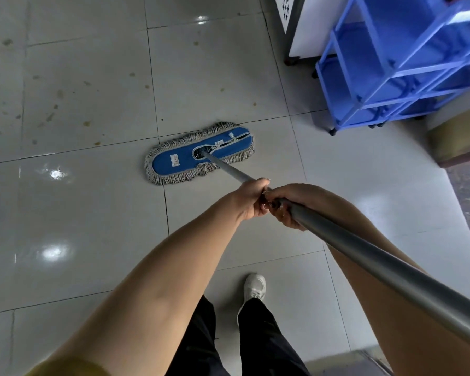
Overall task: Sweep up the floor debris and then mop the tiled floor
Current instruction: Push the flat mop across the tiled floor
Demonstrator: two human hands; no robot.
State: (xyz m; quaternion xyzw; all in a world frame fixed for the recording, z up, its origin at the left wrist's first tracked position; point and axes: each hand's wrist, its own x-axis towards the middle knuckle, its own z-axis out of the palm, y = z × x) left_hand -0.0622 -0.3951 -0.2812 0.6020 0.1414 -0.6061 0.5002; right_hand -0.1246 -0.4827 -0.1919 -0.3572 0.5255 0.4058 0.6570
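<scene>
Dim; glare spots on tiles (pixel 55 173); edges warped.

Wearer: yellow sleeve (pixel 73 368) edge on left upper arm, forearms (pixel 152 280) bare, black trousers (pixel 261 346), one white lace-up sneaker (pixel 254 287) visible.

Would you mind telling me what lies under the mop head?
The mop head lies flat on the tiled floor, across a grout line. Whether stains or debris sit beneath it cannot be seen; the pad covers that patch.
</scene>
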